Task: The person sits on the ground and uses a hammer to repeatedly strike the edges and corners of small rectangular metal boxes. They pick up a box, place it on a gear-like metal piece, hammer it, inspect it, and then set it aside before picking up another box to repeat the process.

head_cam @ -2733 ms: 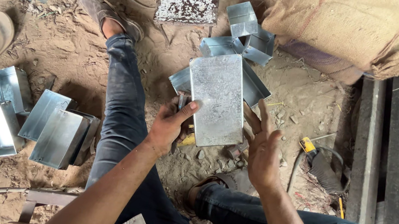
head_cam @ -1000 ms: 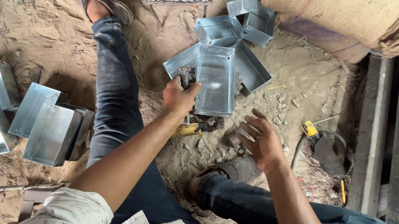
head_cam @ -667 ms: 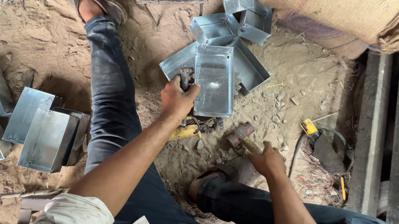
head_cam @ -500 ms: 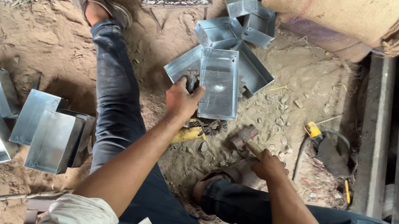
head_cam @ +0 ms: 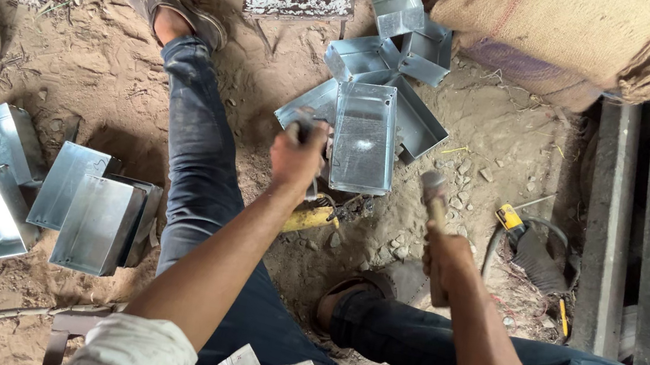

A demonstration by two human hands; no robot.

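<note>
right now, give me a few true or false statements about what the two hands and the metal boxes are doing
1. The right hand grips a wooden-handled hammer. True.
2. The left hand rests on the brown sandal. False: it is at the edge of the shiny open rectangular sheet-metal box.
3. Folded sheet-metal boxes lie on the sandy ground beside the left leg. True.
4. The burlap sack lies under the metal box. False: it sits apart, at upper right.
</note>
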